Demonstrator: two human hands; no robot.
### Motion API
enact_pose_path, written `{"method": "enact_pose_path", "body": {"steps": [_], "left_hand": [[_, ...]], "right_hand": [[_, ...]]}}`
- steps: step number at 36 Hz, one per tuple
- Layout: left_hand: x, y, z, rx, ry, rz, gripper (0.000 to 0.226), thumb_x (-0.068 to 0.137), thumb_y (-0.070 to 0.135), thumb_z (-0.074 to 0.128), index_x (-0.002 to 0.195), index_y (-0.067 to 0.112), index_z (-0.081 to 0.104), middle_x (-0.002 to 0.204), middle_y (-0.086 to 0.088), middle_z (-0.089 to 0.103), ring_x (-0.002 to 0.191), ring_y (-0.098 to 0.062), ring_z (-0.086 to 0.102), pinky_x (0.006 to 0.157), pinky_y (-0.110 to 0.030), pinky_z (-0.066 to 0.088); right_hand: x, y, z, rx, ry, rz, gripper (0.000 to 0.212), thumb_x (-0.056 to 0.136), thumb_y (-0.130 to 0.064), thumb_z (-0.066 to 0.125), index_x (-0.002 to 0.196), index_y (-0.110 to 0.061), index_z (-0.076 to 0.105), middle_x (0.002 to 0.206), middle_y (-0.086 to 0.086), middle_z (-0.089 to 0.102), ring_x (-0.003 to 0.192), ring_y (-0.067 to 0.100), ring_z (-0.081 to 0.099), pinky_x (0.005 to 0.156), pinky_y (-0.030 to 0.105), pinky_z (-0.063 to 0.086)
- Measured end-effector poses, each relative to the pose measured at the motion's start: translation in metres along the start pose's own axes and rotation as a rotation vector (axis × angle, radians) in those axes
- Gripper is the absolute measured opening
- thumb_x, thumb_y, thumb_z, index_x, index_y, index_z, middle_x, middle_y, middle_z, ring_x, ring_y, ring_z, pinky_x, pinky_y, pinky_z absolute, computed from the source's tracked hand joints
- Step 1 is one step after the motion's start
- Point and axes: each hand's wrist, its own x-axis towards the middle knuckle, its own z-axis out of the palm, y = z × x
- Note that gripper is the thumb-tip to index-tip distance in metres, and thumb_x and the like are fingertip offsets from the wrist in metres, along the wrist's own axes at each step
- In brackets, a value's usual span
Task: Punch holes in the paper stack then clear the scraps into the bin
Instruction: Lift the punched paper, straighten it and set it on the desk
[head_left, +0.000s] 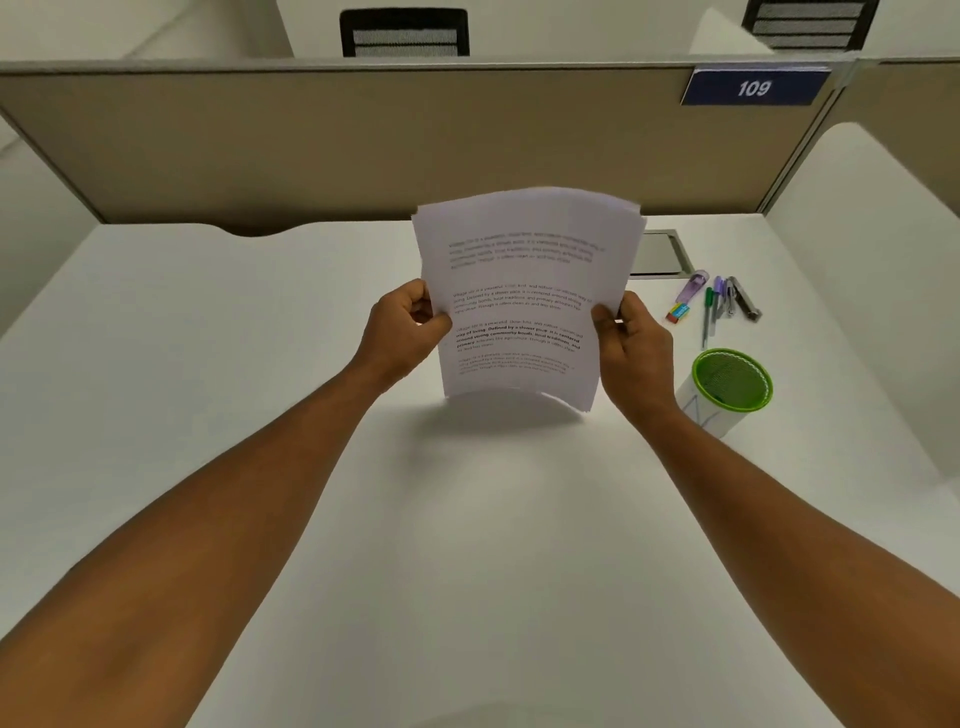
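A stack of white printed paper sheets (524, 291) is held upright above the white desk, its bottom edge just off the surface. My left hand (402, 330) grips the stack's left edge and my right hand (631, 345) grips its right edge. A small green mesh bin (730, 389) with a white wrap stands on the desk to the right of my right hand. Behind it lies a purple hole punch (692, 286). The sheets' edges are slightly uneven.
Beside the punch lie an eraser (678, 313), several pens (712, 306) and a metal stapler (744, 304). A grey cable hatch (658, 253) sits in the desk behind the paper. A beige partition (363, 145) closes the far side, and a white side panel (872, 291) the right.
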Motion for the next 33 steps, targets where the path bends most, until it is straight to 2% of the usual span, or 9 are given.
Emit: {"method": "enact_pose_path", "body": {"steps": [2, 6, 11, 15, 19, 23, 26, 30, 33], "left_hand": [[-0.002, -0.001, 0.002, 0.011, -0.019, 0.011, 0.025, 0.092, 0.023, 0.067, 0.116, 0.019, 0.063, 0.107, 0.004, 0.070, 0.094, -0.015, 0.069, 0.079, -0.024, 0.059], [-0.002, 0.003, 0.003, 0.027, 0.000, 0.041, 0.018, 0.094, 0.026, 0.064, 0.112, 0.022, 0.063, 0.104, 0.006, 0.070, 0.091, -0.015, 0.069, 0.074, -0.016, 0.056], [0.001, 0.010, -0.001, 0.052, 0.036, 0.085, 0.016, 0.093, 0.031, 0.064, 0.108, 0.027, 0.062, 0.098, 0.015, 0.067, 0.086, -0.011, 0.068, 0.068, -0.008, 0.052], [0.003, 0.011, -0.003, 0.049, 0.027, 0.092, 0.014, 0.093, 0.030, 0.064, 0.107, 0.029, 0.062, 0.097, 0.018, 0.068, 0.088, -0.010, 0.069, 0.074, -0.015, 0.055], [0.010, 0.009, -0.010, 0.031, 0.036, 0.052, 0.013, 0.094, 0.030, 0.064, 0.106, 0.024, 0.063, 0.099, 0.012, 0.071, 0.091, -0.015, 0.070, 0.082, -0.029, 0.059], [0.011, 0.004, -0.012, 0.022, 0.039, 0.004, 0.021, 0.095, 0.026, 0.064, 0.111, 0.013, 0.065, 0.109, 0.002, 0.072, 0.098, -0.021, 0.069, 0.088, -0.039, 0.059], [0.010, 0.004, -0.013, 0.016, 0.038, -0.010, 0.022, 0.095, 0.025, 0.065, 0.112, 0.011, 0.064, 0.112, 0.002, 0.072, 0.098, -0.021, 0.069, 0.090, -0.039, 0.058], [0.009, 0.005, -0.014, -0.032, 0.021, -0.037, 0.019, 0.095, 0.025, 0.065, 0.111, 0.015, 0.065, 0.110, 0.005, 0.072, 0.099, -0.018, 0.069, 0.091, -0.038, 0.058], [0.009, 0.005, -0.014, -0.043, 0.031, -0.039, 0.017, 0.095, 0.023, 0.064, 0.110, 0.015, 0.064, 0.111, 0.002, 0.072, 0.099, -0.020, 0.069, 0.090, -0.039, 0.058]], "right_hand": [[-0.002, 0.001, 0.000, -0.012, -0.003, -0.003, 0.022, 0.102, -0.034, 0.046, 0.113, -0.020, 0.060, 0.095, -0.008, 0.068, 0.078, 0.004, 0.066, 0.059, 0.009, 0.051], [-0.003, 0.001, 0.000, -0.005, 0.009, 0.010, 0.023, 0.102, -0.033, 0.045, 0.113, -0.018, 0.059, 0.099, -0.005, 0.070, 0.082, 0.013, 0.068, 0.065, 0.023, 0.058], [0.002, -0.006, -0.001, 0.025, 0.031, 0.002, 0.023, 0.102, -0.034, 0.046, 0.115, -0.020, 0.059, 0.098, -0.008, 0.068, 0.083, 0.006, 0.068, 0.063, 0.014, 0.056], [0.006, -0.010, -0.001, 0.031, 0.055, -0.029, 0.022, 0.102, -0.032, 0.046, 0.112, -0.018, 0.060, 0.093, -0.007, 0.068, 0.076, -0.005, 0.065, 0.057, 0.006, 0.047], [0.008, -0.014, 0.001, 0.042, 0.073, -0.034, 0.022, 0.101, -0.036, 0.046, 0.106, -0.020, 0.060, 0.092, -0.005, 0.070, 0.077, 0.004, 0.067, 0.057, 0.016, 0.053], [0.006, -0.018, 0.004, 0.059, 0.086, -0.052, 0.014, 0.101, -0.037, 0.047, 0.098, -0.028, 0.058, 0.089, -0.006, 0.070, 0.075, 0.002, 0.067, 0.057, 0.012, 0.050], [0.010, -0.022, 0.003, 0.087, 0.111, -0.041, 0.011, 0.101, -0.034, 0.048, 0.094, -0.029, 0.055, 0.086, -0.009, 0.069, 0.072, -0.002, 0.066, 0.054, 0.009, 0.046], [0.015, -0.025, 0.000, 0.105, 0.131, -0.009, 0.015, 0.101, -0.035, 0.048, 0.095, -0.025, 0.057, 0.088, -0.010, 0.069, 0.075, 0.004, 0.069, 0.056, 0.015, 0.054], [0.014, -0.026, 0.001, 0.151, 0.134, 0.012, 0.015, 0.100, -0.035, 0.050, 0.098, -0.024, 0.060, 0.088, -0.015, 0.068, 0.076, 0.002, 0.070, 0.058, 0.014, 0.054]]}}
